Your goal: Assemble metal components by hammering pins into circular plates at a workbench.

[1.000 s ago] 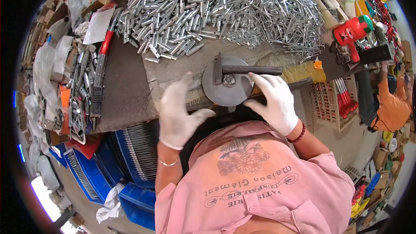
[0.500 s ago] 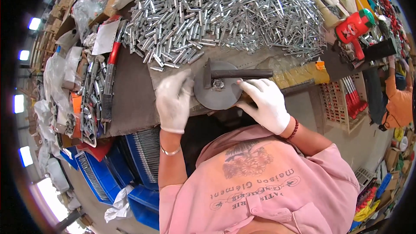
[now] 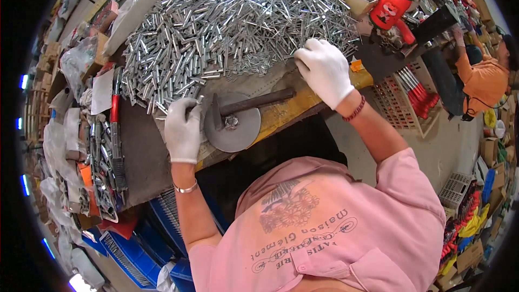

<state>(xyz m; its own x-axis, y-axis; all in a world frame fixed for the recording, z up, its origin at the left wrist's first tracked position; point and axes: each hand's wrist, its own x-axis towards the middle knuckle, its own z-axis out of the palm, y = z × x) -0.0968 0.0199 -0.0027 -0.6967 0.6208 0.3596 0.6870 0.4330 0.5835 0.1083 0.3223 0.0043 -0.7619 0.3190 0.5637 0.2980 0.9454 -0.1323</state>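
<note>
Left hand: gloved, closed on small metal pieces beside the round steel plate, where a hammer is laid. Right hand: gloved, fingers curled into the pile of metal tubes on the bench, whether anything is held cannot be told.

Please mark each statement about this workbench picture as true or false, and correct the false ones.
1. Both hands wear white gloves. True: left hand, right hand.
2. The hammer lies on the round metal disc. True.
3. The right hand holds the hammer. False: it rests at the edge of the pile of metal pins, apart from the hammer.
4. The pile of metal pins is in a blue crate. False: it lies loose on the bench.
5. A red tool stands beyond the pile. True.
</note>
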